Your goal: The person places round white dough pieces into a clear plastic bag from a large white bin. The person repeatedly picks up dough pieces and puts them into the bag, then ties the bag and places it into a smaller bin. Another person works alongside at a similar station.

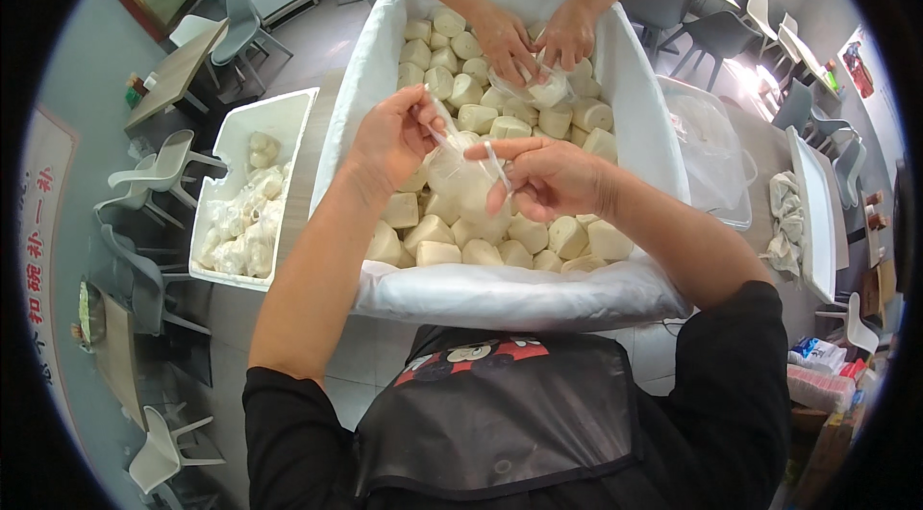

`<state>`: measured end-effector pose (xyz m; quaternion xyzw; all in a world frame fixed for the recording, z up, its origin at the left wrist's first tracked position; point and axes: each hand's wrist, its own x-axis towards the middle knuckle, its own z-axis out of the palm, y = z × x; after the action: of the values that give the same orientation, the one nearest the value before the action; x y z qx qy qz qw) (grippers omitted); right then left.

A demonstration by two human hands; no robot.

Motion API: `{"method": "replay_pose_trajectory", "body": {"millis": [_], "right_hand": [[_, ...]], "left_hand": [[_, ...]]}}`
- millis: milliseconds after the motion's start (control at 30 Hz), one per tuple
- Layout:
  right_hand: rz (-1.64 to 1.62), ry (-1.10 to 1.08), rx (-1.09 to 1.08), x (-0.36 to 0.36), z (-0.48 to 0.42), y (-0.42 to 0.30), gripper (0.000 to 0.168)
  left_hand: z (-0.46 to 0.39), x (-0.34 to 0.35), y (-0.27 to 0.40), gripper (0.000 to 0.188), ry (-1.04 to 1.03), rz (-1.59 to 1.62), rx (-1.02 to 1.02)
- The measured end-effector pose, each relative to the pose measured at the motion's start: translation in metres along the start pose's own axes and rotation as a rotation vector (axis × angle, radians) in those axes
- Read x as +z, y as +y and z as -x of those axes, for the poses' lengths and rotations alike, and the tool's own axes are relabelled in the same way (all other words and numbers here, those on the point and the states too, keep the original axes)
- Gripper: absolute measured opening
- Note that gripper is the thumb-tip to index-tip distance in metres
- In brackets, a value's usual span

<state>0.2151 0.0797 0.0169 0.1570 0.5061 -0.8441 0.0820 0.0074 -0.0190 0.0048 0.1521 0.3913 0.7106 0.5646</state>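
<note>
A large cloth-lined bin [519, 286] full of pale steamed buns [438, 252] stands before me. Over its middle hangs a clear plastic bag [465, 182] with buns inside. My left hand [396, 135] pinches one twisted end of the bag's top between thumb and fingers. On the right, my right hand [544, 175] has another strip of the bag looped around its fingers, the index finger pointing left across the bag's neck. The bag's bottom hangs just above or on the loose buns; which, I cannot tell.
Across the bin, a co-worker's hands [530, 52] handle another clear bag of buns. A white foam box [277, 236] with bagged buns is at the left. At the right are a plastic tub [710, 149] holding clear bags, a crumpled cloth [784, 221] and a white foam lid [813, 214].
</note>
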Motion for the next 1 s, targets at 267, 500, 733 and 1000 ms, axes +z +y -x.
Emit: {"method": "replay_pose_trajectory", "body": {"millis": [267, 500, 733, 1000], "right_hand": [[-0.013, 0.094, -0.234, -0.004, -0.002, -0.004, 0.049], [0.335, 0.308, -0.067, -0.003, -0.014, 0.001, 0.016], [0.427, 0.444, -0.33, 0.001, -0.021, 0.017, 0.017], [0.419, 0.556, -0.179, -0.003, -0.017, 0.01, 0.017]], "left_hand": [[0.022, 0.024, -0.011, 0.017, -0.3, -0.884, 0.15], [0.016, 0.02, -0.021, 0.015, -0.285, -0.926, 0.008], [0.014, 0.022, -0.024, 0.014, -0.203, -0.459, -0.409], [-0.007, -0.002, -0.022, 0.016, 0.116, -0.103, -0.14]]}}
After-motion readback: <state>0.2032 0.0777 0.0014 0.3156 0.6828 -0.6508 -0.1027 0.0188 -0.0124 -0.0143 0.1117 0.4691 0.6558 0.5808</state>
